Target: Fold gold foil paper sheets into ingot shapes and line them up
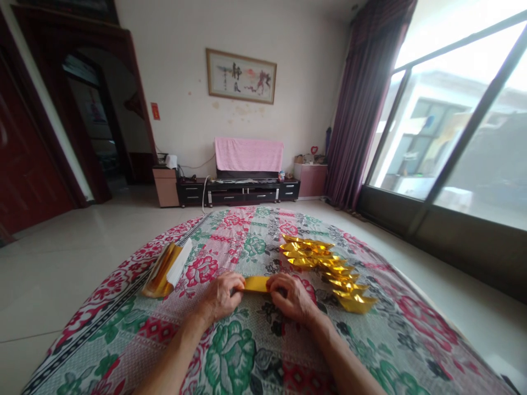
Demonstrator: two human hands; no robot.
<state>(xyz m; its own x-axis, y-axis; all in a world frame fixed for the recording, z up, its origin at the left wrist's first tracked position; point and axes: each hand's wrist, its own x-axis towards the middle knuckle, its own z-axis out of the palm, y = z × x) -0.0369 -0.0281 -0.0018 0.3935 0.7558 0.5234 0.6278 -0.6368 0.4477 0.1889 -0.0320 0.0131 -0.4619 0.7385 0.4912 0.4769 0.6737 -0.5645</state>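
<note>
A narrow folded strip of gold paper (256, 285) lies level between my hands, low over the flowered cloth. Its left end is pinched by my left hand (223, 296), fingers curled. My right hand (290, 296) grips the right end in the same way. Several folded gold paper boats (354, 301) stand in a slanting row to the right, beyond my right hand. To the left lies a stack of gold and white paper sheets (166, 270), touched by neither hand.
The round table wears a red, green and grey flowered cloth (230, 356). Beyond it stand a low black cabinet (247, 193) and a screen under a pink cloth (249, 154). A purple curtain (356, 104) and large windows are at the right; a doorway is at the left.
</note>
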